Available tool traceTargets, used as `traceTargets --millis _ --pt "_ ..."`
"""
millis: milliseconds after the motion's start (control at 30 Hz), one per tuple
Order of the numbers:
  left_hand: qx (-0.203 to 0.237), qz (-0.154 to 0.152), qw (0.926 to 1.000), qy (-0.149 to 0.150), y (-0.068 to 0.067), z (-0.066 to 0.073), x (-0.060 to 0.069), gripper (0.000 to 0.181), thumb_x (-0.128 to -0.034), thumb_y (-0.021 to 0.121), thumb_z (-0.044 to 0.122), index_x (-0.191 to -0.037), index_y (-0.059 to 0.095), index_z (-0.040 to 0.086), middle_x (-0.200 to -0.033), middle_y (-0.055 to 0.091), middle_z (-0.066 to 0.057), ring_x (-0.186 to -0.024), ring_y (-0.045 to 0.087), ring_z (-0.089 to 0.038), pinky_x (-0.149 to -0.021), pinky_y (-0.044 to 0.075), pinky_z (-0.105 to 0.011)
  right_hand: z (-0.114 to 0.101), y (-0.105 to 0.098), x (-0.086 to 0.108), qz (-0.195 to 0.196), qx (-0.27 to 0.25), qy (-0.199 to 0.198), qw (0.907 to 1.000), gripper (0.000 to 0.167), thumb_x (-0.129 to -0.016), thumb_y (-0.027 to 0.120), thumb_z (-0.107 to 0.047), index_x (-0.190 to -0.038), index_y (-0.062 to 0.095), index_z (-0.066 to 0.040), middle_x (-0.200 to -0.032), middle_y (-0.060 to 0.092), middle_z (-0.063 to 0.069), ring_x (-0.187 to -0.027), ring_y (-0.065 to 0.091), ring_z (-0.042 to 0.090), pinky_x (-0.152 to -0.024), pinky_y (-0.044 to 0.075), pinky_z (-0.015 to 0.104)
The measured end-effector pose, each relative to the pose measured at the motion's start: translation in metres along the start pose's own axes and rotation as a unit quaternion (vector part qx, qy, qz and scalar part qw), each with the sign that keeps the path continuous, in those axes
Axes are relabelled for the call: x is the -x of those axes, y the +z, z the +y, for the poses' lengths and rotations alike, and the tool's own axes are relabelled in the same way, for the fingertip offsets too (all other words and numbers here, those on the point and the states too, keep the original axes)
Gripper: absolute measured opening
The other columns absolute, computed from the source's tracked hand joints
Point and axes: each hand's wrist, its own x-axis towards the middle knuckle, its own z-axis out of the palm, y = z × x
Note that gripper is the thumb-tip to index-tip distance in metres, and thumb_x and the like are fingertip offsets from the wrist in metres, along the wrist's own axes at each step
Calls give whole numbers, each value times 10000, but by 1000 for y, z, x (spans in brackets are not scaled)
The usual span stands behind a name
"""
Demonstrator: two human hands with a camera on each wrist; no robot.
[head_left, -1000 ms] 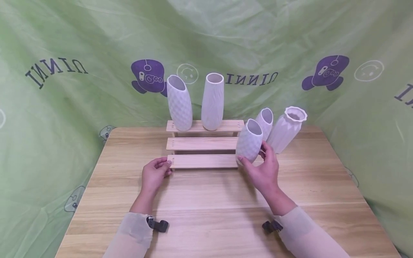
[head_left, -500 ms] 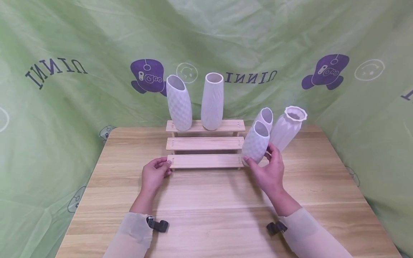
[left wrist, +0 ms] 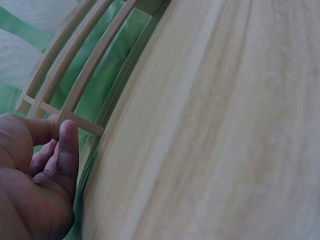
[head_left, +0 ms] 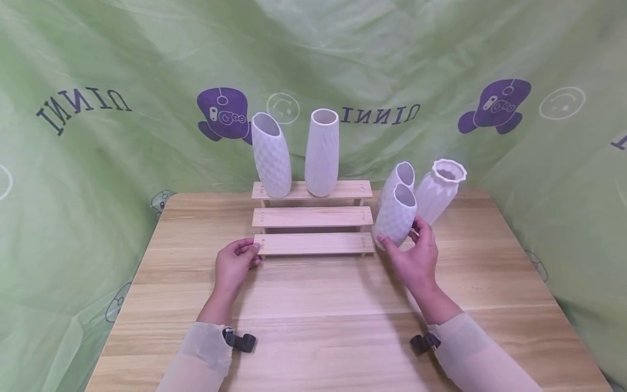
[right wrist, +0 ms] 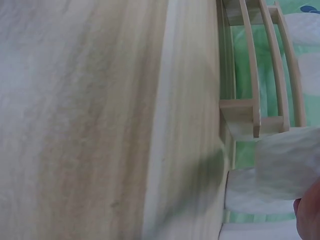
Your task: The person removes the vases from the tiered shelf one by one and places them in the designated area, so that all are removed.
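My right hand holds a white dimpled vase with a slanted mouth, just right of the lowest tier of a wooden three-step stand. In the right wrist view the held vase hangs apart from the table, beside the stand's end. My left hand pinches the left end of the lowest tier between thumb and fingers, as the left wrist view also shows. A slanted-mouth vase, partly hidden behind the held one, and a pleated vase with a wavy rim stand at the right.
On the stand's top tier stand a dimpled slanted vase and a tall round-mouthed vase. The wooden table carries the stand near its back edge. A green printed cloth hangs behind and at both sides.
My right hand has moved right with the vase, away from the lowest tier's right end, which now shows fully. My left hand stays on the stand.
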Motion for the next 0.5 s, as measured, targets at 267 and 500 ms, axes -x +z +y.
traceTargets --millis 267,500 --pt "-16 -7 10000 37 -1 0 -1 322 -966 747 85 -1238 666 -67 -1074 719 -210 -747 741 -185 -744 679 -294 5 2 -2 -89 0 211 9997 819 -723 949 -75 -1391 490 43 -1335 580 172 -1236 576 263 -1055 575 412" --pt "-81 55 9999 23 0 -2 -2 296 -961 755 94 -1210 683 -49 -1039 722 -182 -748 740 -194 -746 679 -305 10 2 -5 -215 10 436 9988 829 -735 943 -77 -1404 466 39 -1353 562 187 -1257 562 275 -1072 565 453"
